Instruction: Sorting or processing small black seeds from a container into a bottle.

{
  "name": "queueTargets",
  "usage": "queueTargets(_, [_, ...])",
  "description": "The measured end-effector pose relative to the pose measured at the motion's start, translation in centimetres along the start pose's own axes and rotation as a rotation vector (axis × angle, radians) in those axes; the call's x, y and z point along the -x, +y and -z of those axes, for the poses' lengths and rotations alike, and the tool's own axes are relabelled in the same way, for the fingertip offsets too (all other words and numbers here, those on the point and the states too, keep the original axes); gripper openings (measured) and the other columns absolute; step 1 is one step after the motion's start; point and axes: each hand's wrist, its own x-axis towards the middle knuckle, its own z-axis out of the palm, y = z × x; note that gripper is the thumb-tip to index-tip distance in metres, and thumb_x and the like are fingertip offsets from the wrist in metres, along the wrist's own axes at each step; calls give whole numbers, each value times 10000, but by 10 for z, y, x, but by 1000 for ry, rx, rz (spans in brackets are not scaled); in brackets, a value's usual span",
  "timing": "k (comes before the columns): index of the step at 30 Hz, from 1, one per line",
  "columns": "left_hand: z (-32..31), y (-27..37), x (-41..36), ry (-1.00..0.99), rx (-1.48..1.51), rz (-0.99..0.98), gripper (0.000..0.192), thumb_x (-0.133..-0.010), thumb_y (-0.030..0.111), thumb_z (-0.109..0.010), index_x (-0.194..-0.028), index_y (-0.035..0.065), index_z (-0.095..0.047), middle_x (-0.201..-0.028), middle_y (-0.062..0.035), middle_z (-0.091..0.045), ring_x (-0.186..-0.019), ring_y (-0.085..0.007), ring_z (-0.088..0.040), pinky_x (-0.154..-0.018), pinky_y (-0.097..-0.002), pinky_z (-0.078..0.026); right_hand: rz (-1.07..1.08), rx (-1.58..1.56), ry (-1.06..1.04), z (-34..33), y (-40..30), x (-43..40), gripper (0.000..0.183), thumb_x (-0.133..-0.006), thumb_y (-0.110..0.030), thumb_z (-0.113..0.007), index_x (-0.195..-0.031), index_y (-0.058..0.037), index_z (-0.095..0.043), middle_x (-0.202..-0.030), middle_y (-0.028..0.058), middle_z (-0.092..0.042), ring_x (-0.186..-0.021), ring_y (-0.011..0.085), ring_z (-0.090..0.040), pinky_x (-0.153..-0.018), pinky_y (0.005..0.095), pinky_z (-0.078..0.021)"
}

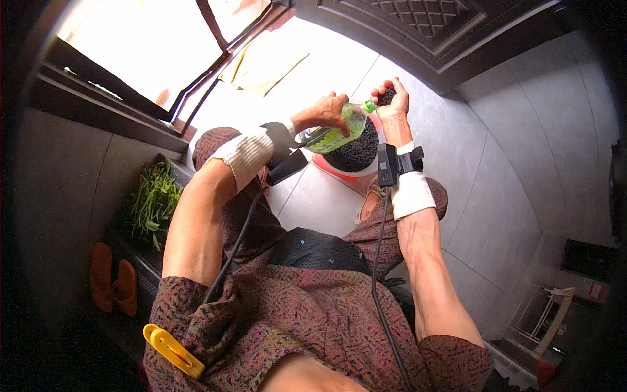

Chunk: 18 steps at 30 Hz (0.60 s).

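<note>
My left hand (325,113) is wrapped over a clear green plastic bottle (334,141), which lies tilted with its green neck towards my other hand. Cupped at the bottle's mouth, my right hand (395,105) holds small black granules (385,96), perhaps seeds; its palm faces the neck. Below both hands stands a red and white round tub (360,172) holding more of the same black granules (353,153). The bottle covers the tub's left part. Both wrists carry white knitted cuffs and black strapped devices with cables.
The tub stands on grey floor tiles (470,161) between my feet. Leafy greens (156,198) lie on a ledge at the left, with brown slippers (126,286) nearby. A yellowish cloth (264,61) lies by the open doorway; a dark carved door (421,29) is at the upper right.
</note>
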Motion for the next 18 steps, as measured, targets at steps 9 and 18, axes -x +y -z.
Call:
queueTargets(9, [2,1,2,15,35,-71,753,-454,345,-796,-1042,-46,-534,-965,-221,-548,-963,-341,-484,-808,-394,-442,20,-40,-34,4,3,-5,334,-875,-313,-480,-612,-107,-473,-525,41,-476,-502,230,-520,-425,310,-369])
queueTargets(18, [3,3,2,-2,25,-34,780,-455,320,-803,-1083,-34,-506,-996,-224,-533,-965,-348,-511,-816,-389,-449,40,24,-66,1,1,2,333,-879,-339,-468,-642,-107,-494,-523,40,-481,-508,240,-529,-441,335,-367])
